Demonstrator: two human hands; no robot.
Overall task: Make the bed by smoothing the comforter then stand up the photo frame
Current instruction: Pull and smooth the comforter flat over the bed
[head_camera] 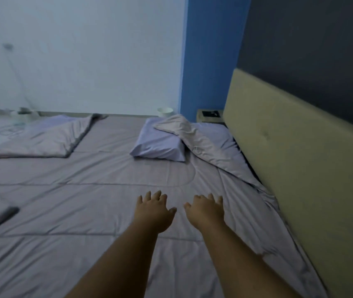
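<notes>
A grey-lilac quilted comforter (85, 190) covers the bed, with its far left corner folded back (48, 138) and a fold draped over the pillow (160, 143). My left hand (153, 210) and my right hand (206, 209) lie palm down on the comforter side by side, fingers spread, holding nothing. A dark flat photo frame (211, 114) lies on the bedside table (201, 119) beyond the pillow, next to the headboard.
The beige padded headboard (300, 158) runs along the right. A white round container (164, 111) stands on the floor behind the pillow. Cables and small objects (20, 117) lie at the far left by the white wall. A dark fold (3, 216) sits at the left edge.
</notes>
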